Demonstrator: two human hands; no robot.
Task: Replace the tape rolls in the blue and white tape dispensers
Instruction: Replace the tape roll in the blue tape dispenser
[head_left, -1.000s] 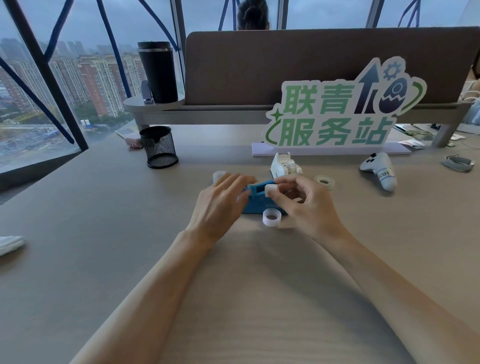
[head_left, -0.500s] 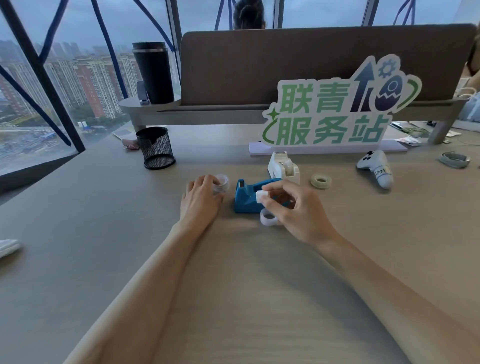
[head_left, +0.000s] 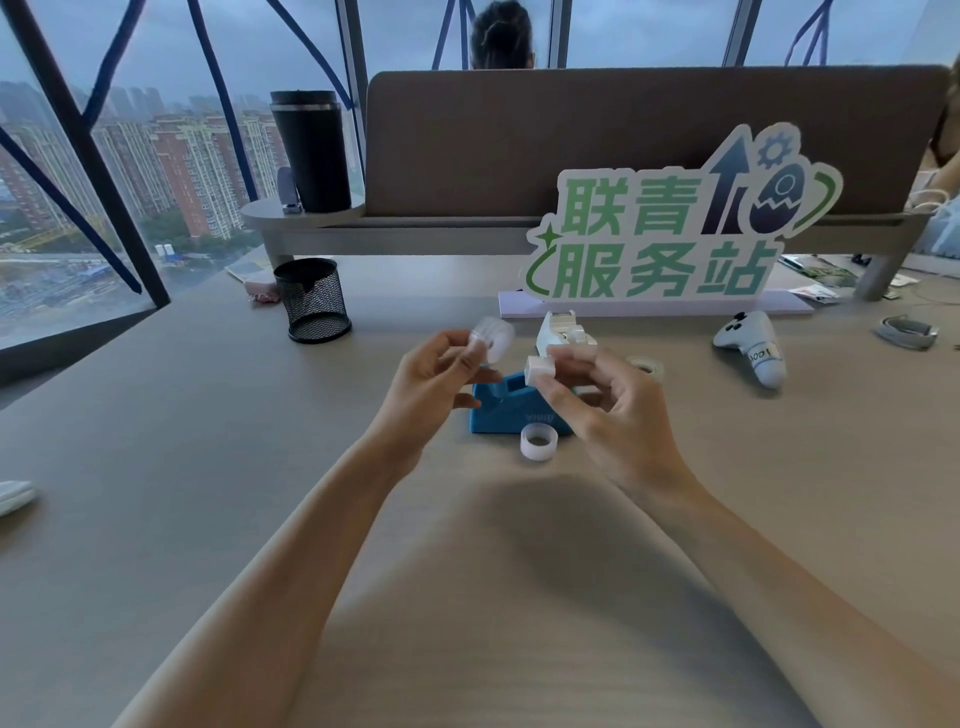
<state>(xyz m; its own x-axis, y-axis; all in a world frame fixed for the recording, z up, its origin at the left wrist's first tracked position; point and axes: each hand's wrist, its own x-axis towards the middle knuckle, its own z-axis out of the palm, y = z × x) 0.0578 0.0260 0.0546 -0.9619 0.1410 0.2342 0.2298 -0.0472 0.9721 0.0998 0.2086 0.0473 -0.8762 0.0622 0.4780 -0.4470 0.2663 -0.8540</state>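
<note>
The blue tape dispenser (head_left: 501, 413) stands on the desk between my hands, its slot open at the top. My left hand (head_left: 434, 387) is raised above the desk, shut on a clear tape roll (head_left: 492, 336). My right hand (head_left: 605, 402) pinches a small white spindle core (head_left: 540, 370) just above the blue dispenser. An empty white tape ring (head_left: 539, 441) lies in front of the dispenser. The white tape dispenser (head_left: 561, 330) stands behind it. Another tape roll (head_left: 645, 365) lies to the right.
A black mesh pen cup (head_left: 311, 299) stands at the back left, a green-lettered sign (head_left: 670, 228) behind the dispensers, a white controller (head_left: 753, 343) to the right. A black tumbler (head_left: 311, 150) sits on the shelf of the partition. A person sits beyond the partition.
My left hand left the blue dispenser, reached left to the clear tape roll and has lifted it off the desk. My right hand has raised the white core slightly.
</note>
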